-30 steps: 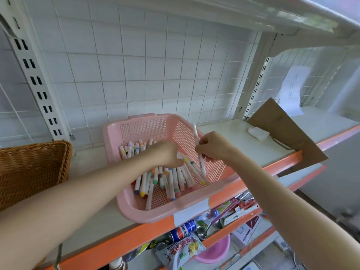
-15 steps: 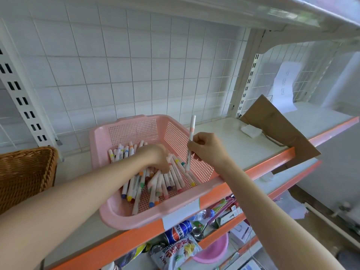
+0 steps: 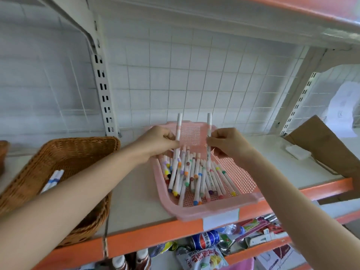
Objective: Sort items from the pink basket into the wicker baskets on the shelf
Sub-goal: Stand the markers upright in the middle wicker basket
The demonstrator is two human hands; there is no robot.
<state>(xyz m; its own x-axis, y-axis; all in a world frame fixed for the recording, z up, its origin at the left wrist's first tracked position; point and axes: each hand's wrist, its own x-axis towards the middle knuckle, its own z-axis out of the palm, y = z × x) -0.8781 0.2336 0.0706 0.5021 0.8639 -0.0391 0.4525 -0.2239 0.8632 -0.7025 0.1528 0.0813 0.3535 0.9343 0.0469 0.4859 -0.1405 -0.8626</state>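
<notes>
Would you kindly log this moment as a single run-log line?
left hand: holds left marker, upright | right hand: holds right marker, upright | pink basket: loose markers inside | wicker basket: blue-banded markers inside

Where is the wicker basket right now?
Head view, left: the wicker basket sits on the shelf beside the pink basket, partly behind the left forearm.

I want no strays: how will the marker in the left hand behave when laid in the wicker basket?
The marker looks like a slim round tube, so it will probably roll a little. It stands straight, pinched by the left hand, so likely stiff and light. The walls of the wicker basket should stop it.
</notes>
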